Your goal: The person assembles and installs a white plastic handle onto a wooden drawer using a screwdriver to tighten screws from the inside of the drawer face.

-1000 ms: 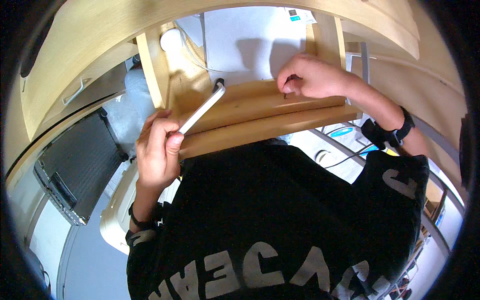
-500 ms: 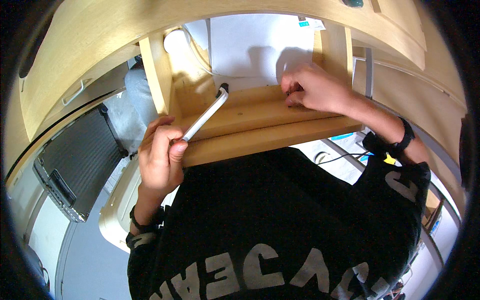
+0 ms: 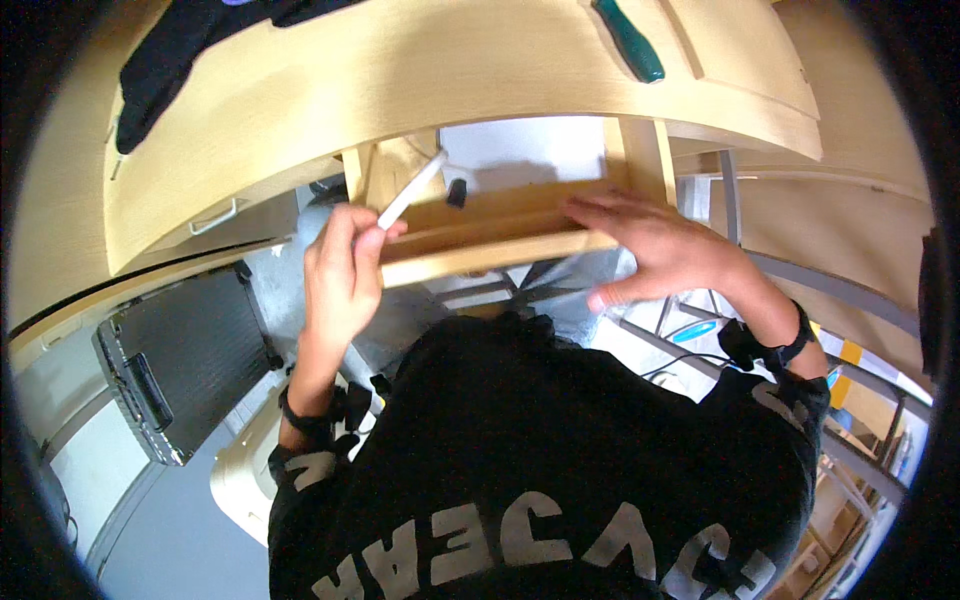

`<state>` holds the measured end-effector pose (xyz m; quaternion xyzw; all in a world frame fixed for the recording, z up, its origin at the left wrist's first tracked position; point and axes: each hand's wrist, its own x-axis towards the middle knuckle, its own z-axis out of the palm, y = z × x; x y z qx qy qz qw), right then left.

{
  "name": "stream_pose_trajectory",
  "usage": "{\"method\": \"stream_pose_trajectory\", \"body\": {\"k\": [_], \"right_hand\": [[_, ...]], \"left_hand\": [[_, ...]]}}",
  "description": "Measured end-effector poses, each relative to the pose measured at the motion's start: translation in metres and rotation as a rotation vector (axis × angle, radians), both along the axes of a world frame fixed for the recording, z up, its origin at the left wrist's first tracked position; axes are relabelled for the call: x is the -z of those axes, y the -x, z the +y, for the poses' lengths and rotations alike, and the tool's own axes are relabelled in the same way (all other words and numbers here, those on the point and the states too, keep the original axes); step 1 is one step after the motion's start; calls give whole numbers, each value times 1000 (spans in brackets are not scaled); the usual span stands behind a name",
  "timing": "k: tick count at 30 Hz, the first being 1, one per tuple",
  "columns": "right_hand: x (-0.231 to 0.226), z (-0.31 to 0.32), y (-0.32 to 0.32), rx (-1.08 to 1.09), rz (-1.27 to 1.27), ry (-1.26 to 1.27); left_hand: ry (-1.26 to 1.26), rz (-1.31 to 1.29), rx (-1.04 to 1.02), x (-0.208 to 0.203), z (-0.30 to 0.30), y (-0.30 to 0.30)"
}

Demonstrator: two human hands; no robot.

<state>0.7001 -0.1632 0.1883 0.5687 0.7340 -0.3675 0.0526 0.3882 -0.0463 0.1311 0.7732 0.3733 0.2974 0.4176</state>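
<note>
My left hand (image 3: 343, 268) is closed round the lower end of a slim white rod (image 3: 412, 192), which tilts up and right over the pulled-out wooden drawer (image 3: 480, 257). A small black piece (image 3: 457, 193) shows beside the rod's upper end; whether it is joined to it, I cannot tell. My right hand (image 3: 655, 245) is at the right end of the drawer front, fingers stretched over its top edge and thumb apart on the near side. Nothing shows in it. White sheet-like material (image 3: 530, 150) lies at the back of the drawer.
A green handle (image 3: 630, 42) and a black cloth (image 3: 175, 70) lie on the curved wooden desktop (image 3: 330, 85) above. A black ribbed case (image 3: 190, 355) stands at left, near a cream-coloured container (image 3: 240, 470). Grey metal bars (image 3: 735, 205) run along the right.
My view has shifted, bringing more desktop in. The drawer shows less of its inside. My right hand has come out from inside and opened over the drawer front; my left still holds the rod.
</note>
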Motion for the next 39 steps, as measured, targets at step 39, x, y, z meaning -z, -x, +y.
{"method": "stream_pose_trajectory", "body": {"k": [39], "right_hand": [[28,113,37,-16,97,317]], "left_hand": [[903,-322,18,98,-88,-44]]}}
